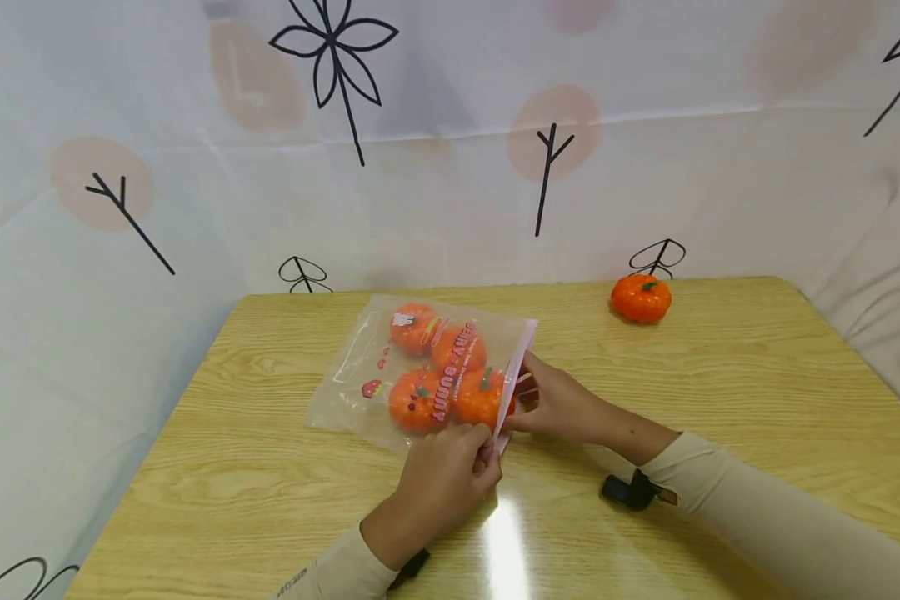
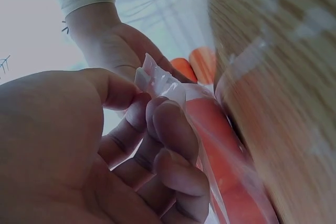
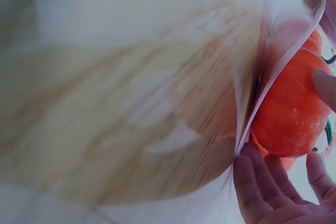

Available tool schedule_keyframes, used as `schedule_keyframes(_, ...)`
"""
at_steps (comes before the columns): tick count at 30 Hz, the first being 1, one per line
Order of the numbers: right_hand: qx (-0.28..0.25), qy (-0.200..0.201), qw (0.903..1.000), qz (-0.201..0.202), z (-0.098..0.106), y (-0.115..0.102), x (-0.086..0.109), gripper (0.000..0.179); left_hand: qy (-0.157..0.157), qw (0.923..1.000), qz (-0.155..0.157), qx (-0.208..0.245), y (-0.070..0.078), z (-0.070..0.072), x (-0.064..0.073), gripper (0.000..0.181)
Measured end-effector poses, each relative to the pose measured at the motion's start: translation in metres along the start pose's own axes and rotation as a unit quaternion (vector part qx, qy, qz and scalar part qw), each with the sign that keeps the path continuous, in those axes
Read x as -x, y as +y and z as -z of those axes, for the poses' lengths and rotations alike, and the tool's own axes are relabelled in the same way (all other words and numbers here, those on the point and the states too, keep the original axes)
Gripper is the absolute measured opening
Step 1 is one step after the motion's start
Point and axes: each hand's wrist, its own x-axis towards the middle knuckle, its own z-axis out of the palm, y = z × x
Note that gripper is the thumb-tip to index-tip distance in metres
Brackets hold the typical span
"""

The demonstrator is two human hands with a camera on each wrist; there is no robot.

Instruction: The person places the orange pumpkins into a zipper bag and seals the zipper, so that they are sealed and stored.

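A see-through zip bag [image 1: 345, 392] with pink lettering lies on the table with several small orange toy pumpkins [image 1: 412, 400] inside. My left hand [image 1: 446, 471] pinches the near corner of its pink-edged mouth between thumb and fingers. At the mouth, my right hand [image 1: 558, 400] touches the nearest pumpkin [image 3: 289, 103]. Its thumb rests on one side of that pumpkin and the spread fingertips lie along the lower side, by the bag's lip. In the left wrist view, the pinched plastic [image 2: 163, 82] bunches up past the left fingertips.
One more orange pumpkin [image 1: 641, 300] with a green stem sits at the back right of the wooden table [image 1: 240, 475]. Behind and beside the table hangs a white cloth [image 1: 450, 208] with line-drawn plants. Dark camera mounts [image 1: 630, 492] sit at the wrists.
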Motion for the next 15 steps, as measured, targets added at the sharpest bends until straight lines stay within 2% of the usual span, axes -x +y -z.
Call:
schedule_keyframes(5, -0.001, -0.007, 1.0, 0.002, 0.0008, 0.0007, -0.0022, 0.071, 0.002, 1.0, -0.005, 0.008, 0.0004, 0.0001, -0.001, 0.027)
schedule_keyframes(11, -0.033, -0.029, 0.9989, 0.014, 0.0048, 0.0054, 0.0002, 0.05, 0.006, 0.9998, -0.012, 0.012, 0.0003, 0.001, -0.0013, 0.021)
schedule_keyframes(15, -0.05, -0.037, 0.998, 0.013, 0.0063, 0.0078, -0.0007, 0.05, 0.005, 0.9998, -0.014, 0.014, 0.0, 0.0015, -0.0015, 0.019)
